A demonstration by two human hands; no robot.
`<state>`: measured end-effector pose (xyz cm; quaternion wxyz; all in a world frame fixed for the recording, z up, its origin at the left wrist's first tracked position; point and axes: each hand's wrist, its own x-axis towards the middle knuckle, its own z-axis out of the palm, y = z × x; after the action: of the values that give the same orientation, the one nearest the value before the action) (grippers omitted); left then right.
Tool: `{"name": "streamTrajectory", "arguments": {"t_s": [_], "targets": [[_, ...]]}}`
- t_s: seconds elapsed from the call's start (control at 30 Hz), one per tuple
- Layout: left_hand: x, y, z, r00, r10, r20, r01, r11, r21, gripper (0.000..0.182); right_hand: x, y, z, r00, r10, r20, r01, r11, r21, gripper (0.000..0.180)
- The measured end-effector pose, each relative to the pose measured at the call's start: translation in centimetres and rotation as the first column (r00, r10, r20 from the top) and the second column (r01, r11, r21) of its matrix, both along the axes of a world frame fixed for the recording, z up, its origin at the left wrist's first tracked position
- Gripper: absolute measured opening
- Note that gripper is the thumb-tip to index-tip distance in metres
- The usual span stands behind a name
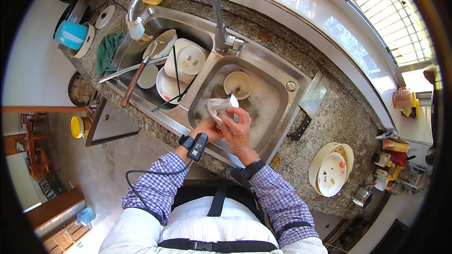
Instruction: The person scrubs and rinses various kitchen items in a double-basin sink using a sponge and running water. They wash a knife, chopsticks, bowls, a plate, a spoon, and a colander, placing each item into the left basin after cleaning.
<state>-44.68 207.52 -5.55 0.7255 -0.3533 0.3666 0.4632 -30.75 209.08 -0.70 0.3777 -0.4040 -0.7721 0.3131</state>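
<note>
Over the right basin (282,106) of a steel double sink, my two hands are close together. My right hand (237,130) pinches a wet, greyish dishcloth (217,108) between thumb and fingers. Beside the cloth, part of a small white dish (233,101) shows; its full shape is hidden. My left hand (209,129) is curled beneath the cloth and against the dish, its fingertips covered. Just beyond them, a cream bowl (238,82) sits in the cloudy, sudsy water.
Dishes, dark chopsticks (175,64) and a wooden-handled utensil (136,83) crowd the left basin. A tall faucet (219,14) arches over the sink. On the granite counter, a cleaver (312,95) lies right of the sink, nearer stacked dishes (333,176).
</note>
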Motion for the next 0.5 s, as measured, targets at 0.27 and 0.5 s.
{"name": "streamTrajectory", "arguments": {"t_s": [0.27, 0.5], "targets": [[-3.0, -1.6, 2.9, 0.942, -0.259, 0.213, 0.197, 0.941, 0.274, 0.021, -1.6, 5.6, 3.0, 0.980, 0.110, -0.166, -0.179, 0.856, -0.485, 0.029], [-2.5, -2.5, 5.4, 0.901, -0.419, 0.113, 0.303, 0.794, 0.527, 0.033, 0.7, 7.3, 2.8, 0.828, -0.141, -0.543, -0.426, 0.470, -0.773, 0.043]]}}
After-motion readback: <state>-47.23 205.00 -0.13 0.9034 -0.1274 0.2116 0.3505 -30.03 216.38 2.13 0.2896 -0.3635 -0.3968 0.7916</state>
